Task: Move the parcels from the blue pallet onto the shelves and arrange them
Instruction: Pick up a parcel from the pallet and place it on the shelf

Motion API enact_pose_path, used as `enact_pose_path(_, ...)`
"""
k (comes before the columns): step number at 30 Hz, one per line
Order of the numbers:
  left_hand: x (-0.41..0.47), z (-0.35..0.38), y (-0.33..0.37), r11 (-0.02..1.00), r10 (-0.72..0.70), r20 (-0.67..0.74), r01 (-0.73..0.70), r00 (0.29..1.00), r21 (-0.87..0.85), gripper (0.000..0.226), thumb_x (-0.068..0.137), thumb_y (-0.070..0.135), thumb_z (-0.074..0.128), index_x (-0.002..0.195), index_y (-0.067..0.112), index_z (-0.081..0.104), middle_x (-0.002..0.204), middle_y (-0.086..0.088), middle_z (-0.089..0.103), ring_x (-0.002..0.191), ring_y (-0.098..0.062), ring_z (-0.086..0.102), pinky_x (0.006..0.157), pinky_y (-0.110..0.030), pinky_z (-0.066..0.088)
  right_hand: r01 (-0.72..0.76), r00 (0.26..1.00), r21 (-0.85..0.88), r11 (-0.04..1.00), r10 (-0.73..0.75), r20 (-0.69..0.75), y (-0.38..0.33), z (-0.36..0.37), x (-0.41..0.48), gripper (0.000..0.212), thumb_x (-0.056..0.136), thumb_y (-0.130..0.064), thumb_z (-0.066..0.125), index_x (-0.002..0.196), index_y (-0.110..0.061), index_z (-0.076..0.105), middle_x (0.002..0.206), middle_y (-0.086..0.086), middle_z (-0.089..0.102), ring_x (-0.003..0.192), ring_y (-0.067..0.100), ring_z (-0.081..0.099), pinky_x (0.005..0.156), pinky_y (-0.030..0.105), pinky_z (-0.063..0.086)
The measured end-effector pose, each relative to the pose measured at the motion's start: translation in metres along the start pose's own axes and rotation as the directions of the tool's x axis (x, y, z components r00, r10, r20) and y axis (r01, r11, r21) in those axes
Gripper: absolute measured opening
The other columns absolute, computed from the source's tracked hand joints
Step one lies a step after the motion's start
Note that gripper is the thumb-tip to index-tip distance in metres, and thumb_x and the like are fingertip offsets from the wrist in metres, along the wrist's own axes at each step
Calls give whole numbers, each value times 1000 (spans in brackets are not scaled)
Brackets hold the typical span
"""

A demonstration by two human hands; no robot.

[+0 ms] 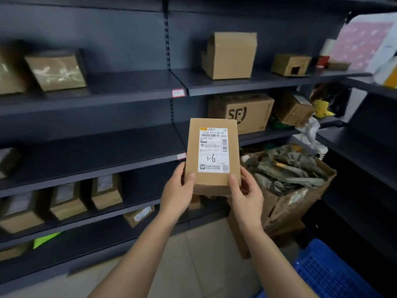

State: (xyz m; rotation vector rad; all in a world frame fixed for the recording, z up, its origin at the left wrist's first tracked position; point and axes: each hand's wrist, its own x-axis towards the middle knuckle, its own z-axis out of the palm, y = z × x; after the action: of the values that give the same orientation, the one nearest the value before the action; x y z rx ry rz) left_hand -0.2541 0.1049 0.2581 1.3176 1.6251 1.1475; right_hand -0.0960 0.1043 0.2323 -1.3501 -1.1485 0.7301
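Dark shelves (pixel 103 153): one parcel (pixel 211 179), two hands (pixel 177 192) (pixel 246 195)

Small brown cardboard parcel (pixel 212 155), white label marked "1-6".
Upright, gripped at bottom corners by left hand (pixel 178 194) and right hand (pixel 247 196), before dark metal shelves (pixel 133 82); blue plastic pallet (pixel 328 269) bottom right.

Left hand (pixel 178 193) and right hand (pixel 247 195) level, thumbs upward, forearms outstretched
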Motion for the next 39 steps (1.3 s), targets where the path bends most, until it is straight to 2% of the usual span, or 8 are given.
enact_pose_path(2, 13, -24, 5, 1000, 8, -35, -9, 999, -11, 39, 100, 32, 43, 137, 42, 42, 123, 18, 57, 103, -2, 54, 77, -22, 45, 40, 998, 14, 999, -41, 45, -11, 23, 11, 43, 89, -46, 61, 131, -42, 50, 121, -13, 60, 114, 4, 55, 99, 40, 49)
enact_pose_path(5, 34, -52, 14, 999, 34, -90, -36, 995, -20, 40, 100, 33, 43, 137, 44, 41, 121, 20, 56, 107, -5, 52, 82, -27, 43, 81, 990, 42, 996, -85, 113, -27, 54, 30, 45, 91, -44, 61, 134, -39, 50, 124, -11, 60, 117, 5, 54, 101, 43, 47)
enact_pose_path(10, 72, -87, 28, 992, 91, -197, -105, 976, -63, 39, 99, 35, 46, 136, 47, 43, 114, 25, 55, 109, -2, 52, 91, -32, 47, 162, 962, 99, 982, -180, 206, -53, 100, 69, 42, 93, -37, 60, 133, -41, 48, 123, -8, 58, 111, -1, 54, 94, 28, 48)
enact_pose_path(15, 113, -114, 47, 987, 151, -347, -160, 926, 3, 37, 98, 41, 46, 134, 36, 44, 116, 18, 56, 101, -3, 55, 82, -29, 45, 239, 926, 165, 957, -276, 258, -82, 142, 114, 43, 93, -35, 59, 135, -37, 49, 119, -10, 57, 104, -14, 51, 84, 14, 42)
enact_pose_path(19, 145, -136, 60, 986, 150, -408, -167, 901, -6, 32, 97, 42, 47, 127, 31, 46, 114, 19, 56, 95, 6, 53, 76, -26, 44, 315, 889, 171, 933, -354, 291, -104, 174, 147, 43, 93, -43, 57, 135, -37, 51, 117, -10, 59, 105, -3, 55, 89, 24, 48)
enact_pose_path(23, 178, -158, 69, 986, 142, -416, -166, 898, -23, 33, 96, 41, 49, 128, 33, 48, 119, 13, 60, 104, -7, 57, 81, -31, 49, 306, 885, 180, 935, -349, 309, -124, 206, 174, 46, 91, -48, 56, 135, -34, 52, 119, -14, 61, 107, 2, 57, 93, 35, 52)
enact_pose_path(29, 235, -200, 77, 981, 193, -461, -188, 866, 57, 38, 96, 46, 47, 131, 33, 49, 121, 11, 60, 109, -10, 56, 95, -38, 48, 347, 849, 154, 925, -379, 367, -157, 262, 214, 43, 93, -47, 55, 133, -31, 54, 114, -17, 63, 107, 2, 57, 93, 34, 50)
enact_pose_path(39, 339, -270, 68, 944, 291, -444, -180, 847, 275, 39, 98, 48, 41, 127, 28, 56, 116, 3, 66, 107, -20, 59, 90, -40, 49, 433, 793, -64, 899, -346, 501, -180, 368, 282, 41, 88, -40, 64, 126, -26, 58, 112, -7, 67, 107, 15, 61, 93, 40, 51)
